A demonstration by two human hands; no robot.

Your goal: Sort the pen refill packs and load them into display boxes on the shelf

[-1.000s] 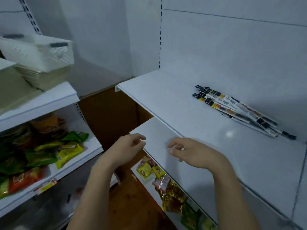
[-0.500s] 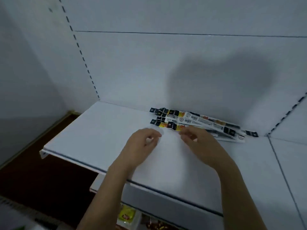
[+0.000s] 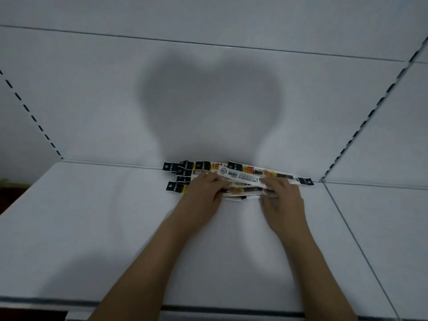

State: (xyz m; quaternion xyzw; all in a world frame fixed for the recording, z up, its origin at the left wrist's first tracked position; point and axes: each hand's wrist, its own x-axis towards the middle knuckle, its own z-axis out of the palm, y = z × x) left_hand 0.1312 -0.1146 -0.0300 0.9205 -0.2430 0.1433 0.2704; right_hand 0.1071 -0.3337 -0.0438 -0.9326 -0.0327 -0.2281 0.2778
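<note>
White shelf (image 3: 92,228) carries the pen refill packs (image 3: 240,176), which lie in a loose pile at its far edge, touching the back wall (image 3: 208,100). The left hand (image 3: 203,195) grips the left part of the pile, the right hand (image 3: 281,198) the right part, fingers curled over the packs.
</note>
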